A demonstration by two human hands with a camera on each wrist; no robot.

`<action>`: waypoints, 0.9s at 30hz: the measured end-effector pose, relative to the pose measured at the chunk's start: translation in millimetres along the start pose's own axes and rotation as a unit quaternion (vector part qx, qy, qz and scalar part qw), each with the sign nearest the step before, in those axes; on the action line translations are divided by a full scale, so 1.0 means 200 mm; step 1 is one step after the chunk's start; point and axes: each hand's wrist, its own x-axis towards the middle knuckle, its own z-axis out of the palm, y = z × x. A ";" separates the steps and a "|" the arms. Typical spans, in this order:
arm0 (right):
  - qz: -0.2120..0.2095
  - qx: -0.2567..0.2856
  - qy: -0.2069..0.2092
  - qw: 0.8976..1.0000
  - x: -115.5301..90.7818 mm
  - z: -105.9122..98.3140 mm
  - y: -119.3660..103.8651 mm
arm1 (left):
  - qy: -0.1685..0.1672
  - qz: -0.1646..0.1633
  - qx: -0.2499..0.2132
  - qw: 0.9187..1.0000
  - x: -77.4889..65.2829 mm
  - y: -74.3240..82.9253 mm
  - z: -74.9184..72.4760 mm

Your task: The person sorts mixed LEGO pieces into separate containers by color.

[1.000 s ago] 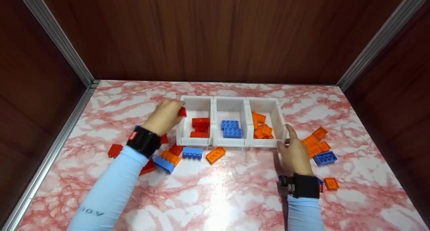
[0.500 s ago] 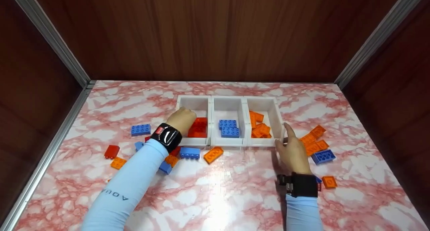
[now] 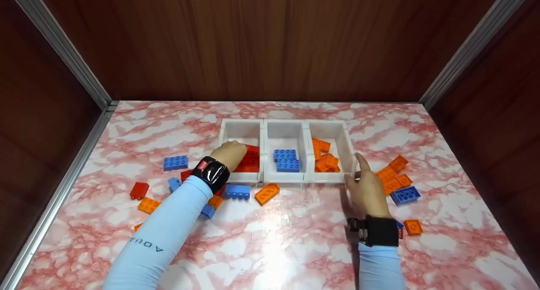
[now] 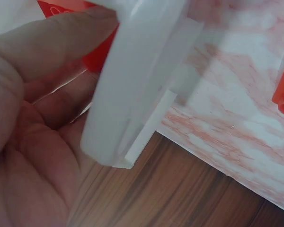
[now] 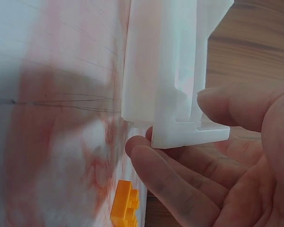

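Note:
A row of three joined white bins (image 3: pixel 285 181) stands on the table. My left hand (image 3: pixel 230 154) reaches into the left bin, which holds several red building bricks (image 3: pixel 252 153). In the left wrist view its thumb and fingers pinch a red brick (image 4: pixel 98 56), partly hidden behind the bin's pale wall (image 4: pixel 132 80). At the other end, my right hand (image 3: pixel 368 193) grips the front right corner of the right bin (image 5: pixel 180 135), thumb on one side and fingers on the other. Blue bricks (image 3: pixel 288 165) lie in the middle bin, orange ones (image 3: pixel 327 162) in the right bin.
Loose red, blue and orange bricks lie around the left forearm, among them a blue brick (image 3: pixel 175 162) and a red brick (image 3: pixel 139 190). An orange brick (image 3: pixel 267 194) lies before the bins. More orange bricks (image 3: pixel 392 176) and a blue one (image 3: pixel 406 195) lie right. Wooden panels enclose the table.
My left hand has moved right and down with a red brick, from beside the left bin to inside it. My right hand has stayed at the right bin's corner.

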 end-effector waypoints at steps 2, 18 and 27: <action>0.001 0.002 -0.002 1.000 0.00 0.00 0.00 | -0.003 0.002 -0.002 1.000 -0.01 0.00 -0.01; 0.011 -0.004 -0.004 1.000 0.01 0.01 0.00 | 0.031 0.056 -0.091 0.994 -0.30 -0.07 -0.15; 0.006 -0.006 -0.006 1.000 0.01 0.00 0.00 | 0.099 -0.036 -0.155 0.982 -0.54 -0.33 -0.14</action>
